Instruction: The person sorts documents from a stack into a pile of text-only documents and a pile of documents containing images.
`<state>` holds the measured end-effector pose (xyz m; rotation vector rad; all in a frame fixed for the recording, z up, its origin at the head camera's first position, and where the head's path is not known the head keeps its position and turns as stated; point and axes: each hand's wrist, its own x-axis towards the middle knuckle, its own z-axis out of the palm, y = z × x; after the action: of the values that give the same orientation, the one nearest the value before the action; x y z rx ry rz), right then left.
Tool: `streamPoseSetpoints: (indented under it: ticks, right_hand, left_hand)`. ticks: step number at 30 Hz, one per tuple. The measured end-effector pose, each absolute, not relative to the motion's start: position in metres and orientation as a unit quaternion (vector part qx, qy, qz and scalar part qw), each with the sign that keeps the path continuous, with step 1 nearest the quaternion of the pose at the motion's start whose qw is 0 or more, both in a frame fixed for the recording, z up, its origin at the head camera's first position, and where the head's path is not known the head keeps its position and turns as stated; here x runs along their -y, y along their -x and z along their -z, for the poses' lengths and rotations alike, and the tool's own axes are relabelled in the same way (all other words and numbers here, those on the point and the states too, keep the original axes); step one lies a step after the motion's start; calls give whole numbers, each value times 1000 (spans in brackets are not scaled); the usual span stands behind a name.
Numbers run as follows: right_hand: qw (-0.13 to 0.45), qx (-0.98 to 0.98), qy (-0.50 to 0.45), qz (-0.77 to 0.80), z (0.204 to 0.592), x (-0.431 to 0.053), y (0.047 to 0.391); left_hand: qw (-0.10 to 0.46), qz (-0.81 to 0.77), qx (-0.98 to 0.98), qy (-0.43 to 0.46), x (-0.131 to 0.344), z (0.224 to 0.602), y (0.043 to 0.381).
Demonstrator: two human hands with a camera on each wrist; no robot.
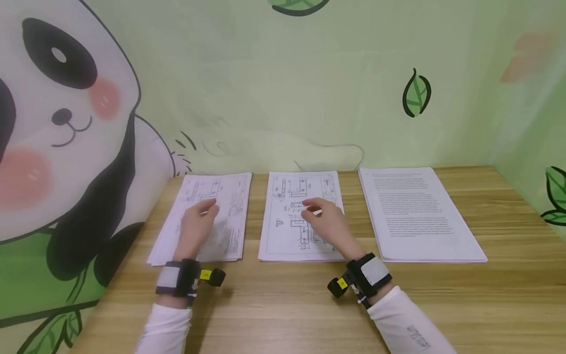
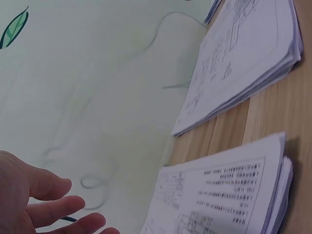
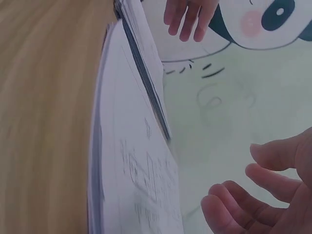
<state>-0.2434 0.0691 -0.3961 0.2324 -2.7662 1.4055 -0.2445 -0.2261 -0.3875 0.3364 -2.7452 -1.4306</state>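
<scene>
Three paper stacks lie side by side on the table. Over the left stack [image 1: 230, 211], which bears a technical drawing, hovers my left hand [image 1: 197, 223], its fingers loosely bent around nothing. My right hand [image 1: 329, 223] hangs above the middle stack [image 1: 278, 241], also printed with drawings, thumb and fingers apart. In the left wrist view, the left fingers [image 2: 63, 214] are relaxed and hold nothing. The right wrist view shows the right fingers [image 3: 243, 209] spread away from the thumb, raised over the paper. The right stack [image 1: 411, 216], covered in lines of text, has no hand on it.
The wooden table [image 1: 283, 305] meets a pale green wall cloth [image 1: 283, 88] right behind the stacks. A painted panda [image 1: 66, 123] fills the cloth at the left. Each wrist wears a black strap with a small camera [image 1: 216, 277] sticking out inward.
</scene>
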Motion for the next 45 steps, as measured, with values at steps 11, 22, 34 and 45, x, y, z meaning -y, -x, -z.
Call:
streamPoseSetpoints:
  ticks: [11, 22, 34, 45]
  right_hand:
    - [39, 862, -69, -500, 402, -21, 244]
    - [-35, 841, -105, -530, 412, 16, 245]
    - [-121, 806, -115, -568, 423, 43, 245]
    - [-221, 669, -34, -709, 431, 53, 252]
  left_hand:
    - [20, 438, 886, -148, 272, 386, 235]
    - [-7, 452, 870, -196, 295, 403, 232]
    - [-54, 396, 895, -201, 307, 416, 239]
    - [-86, 366, 908, -184, 307, 419, 238]
